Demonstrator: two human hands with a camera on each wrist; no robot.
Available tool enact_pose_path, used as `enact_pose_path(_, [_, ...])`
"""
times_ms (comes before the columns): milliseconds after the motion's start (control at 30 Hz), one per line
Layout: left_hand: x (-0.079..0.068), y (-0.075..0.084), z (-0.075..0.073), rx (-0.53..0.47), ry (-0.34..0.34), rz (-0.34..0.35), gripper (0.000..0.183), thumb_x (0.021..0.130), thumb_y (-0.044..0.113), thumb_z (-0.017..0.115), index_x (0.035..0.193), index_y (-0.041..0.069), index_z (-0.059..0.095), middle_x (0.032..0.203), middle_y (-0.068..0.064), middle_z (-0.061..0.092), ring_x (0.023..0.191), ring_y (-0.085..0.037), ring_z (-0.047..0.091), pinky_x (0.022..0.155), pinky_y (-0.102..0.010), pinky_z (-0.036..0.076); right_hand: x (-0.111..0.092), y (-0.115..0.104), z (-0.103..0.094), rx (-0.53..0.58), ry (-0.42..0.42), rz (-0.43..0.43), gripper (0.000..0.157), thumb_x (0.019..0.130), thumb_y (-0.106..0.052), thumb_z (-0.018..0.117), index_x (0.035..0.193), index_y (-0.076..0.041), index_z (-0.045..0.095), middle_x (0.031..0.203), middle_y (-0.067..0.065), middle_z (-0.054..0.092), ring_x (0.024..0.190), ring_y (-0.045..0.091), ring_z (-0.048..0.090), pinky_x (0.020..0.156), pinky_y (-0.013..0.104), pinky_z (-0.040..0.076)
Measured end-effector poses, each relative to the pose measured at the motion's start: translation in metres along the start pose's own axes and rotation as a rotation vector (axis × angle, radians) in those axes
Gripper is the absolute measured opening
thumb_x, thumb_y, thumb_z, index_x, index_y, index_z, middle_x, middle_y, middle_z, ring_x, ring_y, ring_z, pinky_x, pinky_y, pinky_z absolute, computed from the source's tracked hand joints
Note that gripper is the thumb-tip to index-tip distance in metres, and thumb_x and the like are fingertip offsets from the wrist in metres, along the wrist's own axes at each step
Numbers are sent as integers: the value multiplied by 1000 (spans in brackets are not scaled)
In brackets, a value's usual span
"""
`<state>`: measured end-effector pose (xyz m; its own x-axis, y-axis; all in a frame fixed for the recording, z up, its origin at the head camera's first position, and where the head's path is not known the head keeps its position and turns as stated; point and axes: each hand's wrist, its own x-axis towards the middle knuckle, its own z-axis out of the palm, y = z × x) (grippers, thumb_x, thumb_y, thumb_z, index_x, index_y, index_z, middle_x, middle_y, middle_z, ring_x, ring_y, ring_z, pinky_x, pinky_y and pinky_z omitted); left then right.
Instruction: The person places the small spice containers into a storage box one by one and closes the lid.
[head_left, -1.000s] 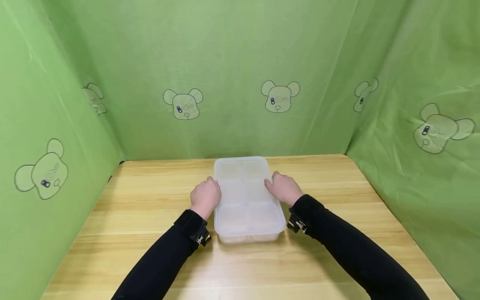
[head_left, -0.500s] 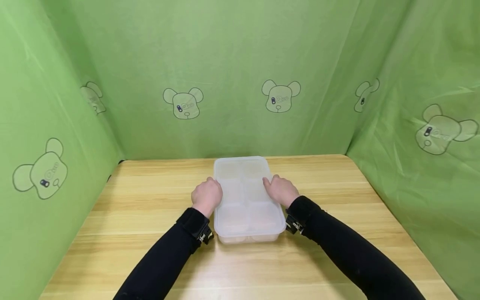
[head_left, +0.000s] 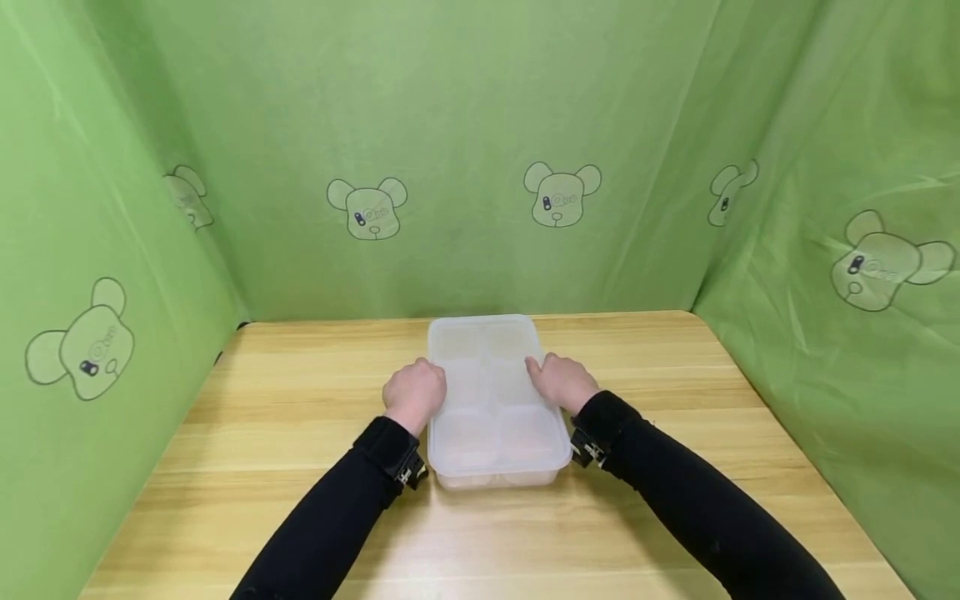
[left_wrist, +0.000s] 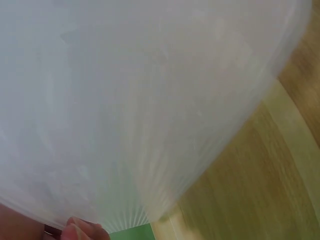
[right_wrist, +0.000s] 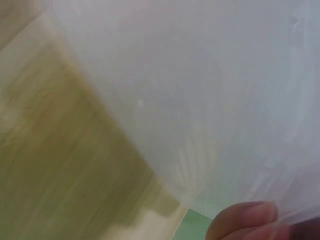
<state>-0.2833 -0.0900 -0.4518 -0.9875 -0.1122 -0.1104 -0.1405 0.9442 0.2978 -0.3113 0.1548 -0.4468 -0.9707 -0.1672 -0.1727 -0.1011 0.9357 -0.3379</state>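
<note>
A frosted, translucent plastic food container [head_left: 495, 387] with a lid and several compartments lies on the table. On its left long side my left hand [head_left: 415, 392] grips the edge with curled fingers. My right hand [head_left: 564, 383] grips the opposite side, its thumb over the lid's rim. The left wrist view is mostly filled by the container's cloudy side [left_wrist: 140, 110], with fingertips [left_wrist: 82, 230] at its lower edge. In the right wrist view, fingertips [right_wrist: 250, 217] likewise reach the bottom edge of the container [right_wrist: 200, 100].
The wood-grain table [head_left: 270, 467] runs up to a green cloth backdrop [head_left: 465, 100] printed with bear heads. Green cloth also hangs on the left and right. Black sleeves and wrist cameras [head_left: 408, 471] sit close beside the container's near corners.
My right hand has shifted slightly toward me and inward along the container's side. The left hand has moved very slightly right. The container stays in place.
</note>
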Motion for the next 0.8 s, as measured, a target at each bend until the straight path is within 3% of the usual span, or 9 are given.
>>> enact_pose_path(200, [0, -1, 0, -52, 21, -36, 48, 107, 34, 29, 114, 0, 62, 89, -15, 62, 74, -28, 62, 56, -42, 51, -2, -3, -3, -5, -12, 12, 70, 107, -46, 25, 129, 14, 53, 120, 31, 62, 98, 41, 65, 82, 51, 54])
enact_pose_path(433, [-1, -4, 5, -43, 37, -20, 56, 108, 38, 25, 131, -4, 54, 98, -22, 67, 86, -36, 67, 63, -45, 54, -1, -1, 3, -6, -5, 20, 73, 107, -48, 22, 134, 15, 49, 123, 33, 60, 108, 45, 63, 89, 54, 52])
enact_pose_path(667, [-2, -4, 6, -57, -6, -8, 60, 109, 40, 20, 126, 0, 62, 107, -20, 68, 95, -37, 67, 68, -46, 55, -1, 2, 8, 15, 12, 11, 74, 108, -48, 20, 134, 14, 50, 126, 34, 59, 111, 47, 61, 94, 55, 49])
enact_pose_path(800, [-1, -6, 7, -118, -14, 2, 59, 110, 38, 20, 126, -1, 62, 108, -20, 68, 94, -36, 66, 69, -45, 54, 0, 3, 11, 52, 25, 10, 70, 108, -44, 19, 132, 14, 51, 120, 33, 61, 107, 45, 62, 92, 54, 51])
